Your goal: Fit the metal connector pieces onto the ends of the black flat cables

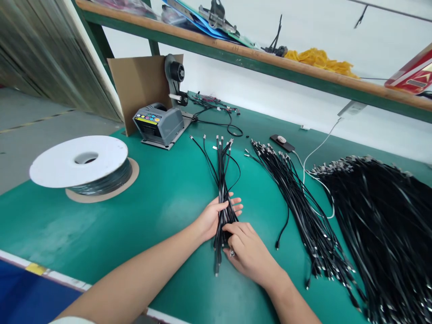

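Note:
A small bundle of black cables (221,171) with metal-tipped ends lies lengthwise over the green table, at the middle of the view. Around its middle is my left hand (216,216), palm up, the thumb across the cables and the other fingers reaching out on the right side. My right hand (245,247), with a ring on one finger, is closed at the bundle's lower part, thumb and fingers at the cable ends. To the right lie a larger bundle of black cables (290,189) and a big pile of black cables (381,216).
A white spool (60,162) sits at the left. Behind it stands a grey tape machine (162,123) before a cardboard sheet (135,85). A small black device (282,142) with a white cord lies right of centre. A shelf (263,56) crosses above the table's back.

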